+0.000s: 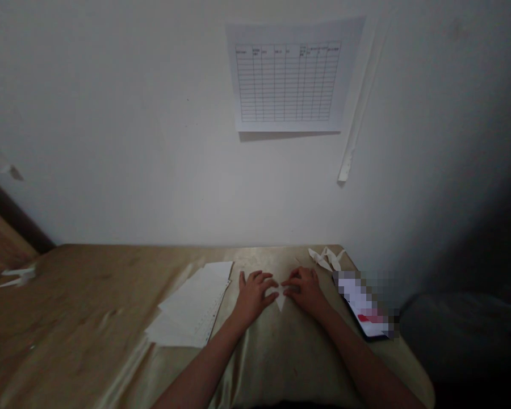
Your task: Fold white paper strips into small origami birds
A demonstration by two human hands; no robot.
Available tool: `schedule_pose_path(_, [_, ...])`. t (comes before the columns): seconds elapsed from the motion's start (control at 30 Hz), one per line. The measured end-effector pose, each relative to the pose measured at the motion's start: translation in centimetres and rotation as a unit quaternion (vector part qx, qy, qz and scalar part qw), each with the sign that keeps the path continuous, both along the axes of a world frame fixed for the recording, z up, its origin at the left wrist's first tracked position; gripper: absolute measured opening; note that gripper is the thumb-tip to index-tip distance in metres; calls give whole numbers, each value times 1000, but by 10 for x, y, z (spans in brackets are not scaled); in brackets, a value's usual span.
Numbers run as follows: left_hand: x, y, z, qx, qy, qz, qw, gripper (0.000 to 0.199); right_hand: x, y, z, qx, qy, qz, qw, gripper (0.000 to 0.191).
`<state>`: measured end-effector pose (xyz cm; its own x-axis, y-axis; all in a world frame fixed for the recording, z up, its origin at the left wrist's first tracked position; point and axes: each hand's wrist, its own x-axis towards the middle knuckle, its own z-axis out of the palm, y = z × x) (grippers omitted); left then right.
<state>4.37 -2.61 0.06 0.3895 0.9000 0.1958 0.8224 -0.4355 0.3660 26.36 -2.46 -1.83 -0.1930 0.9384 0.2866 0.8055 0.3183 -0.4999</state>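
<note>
A small piece of white folded paper [280, 302] sits low over the table between my two hands, its pointed end towards me. My left hand [254, 292] grips the paper's left side with thumb and index finger, the other fingers spread above the cloth. From the other side, my right hand [309, 291] has its thumb and fingertips closed on the right edge. Fingertips cover part of the paper, so its upper folds are hard to make out. Beside my left forearm lies a fanned stack of white sheets [191, 307].
A phone [366, 312] with a lit, partly blurred screen lies right of my right forearm. Folded white paper pieces [327, 258] rest at the back right corner. The table has a shiny tan cloth [89, 318]. A printed chart [287, 82] hangs on the wall behind.
</note>
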Motion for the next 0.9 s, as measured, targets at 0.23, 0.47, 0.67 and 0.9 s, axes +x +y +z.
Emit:
schedule_pose_path(0.23, [0,1,-2,16,9,0,1000,19,2,3,-2,-1,-13,29,999,22])
schedule_pose_path(0.47, [-2,-2,5,29,17,6,999,19,-1,0,8,-29,-21,-5,999,20])
schedule_pose_path(0.67, [-3,-3,6,26,8,33,999,15,1,-3,18,-39,-30,-41,998,9])
schedule_pose_path(0.9, [-2,-2,4,16,1,48,999,16,2,-3,20,-46,-32,-48,997,7])
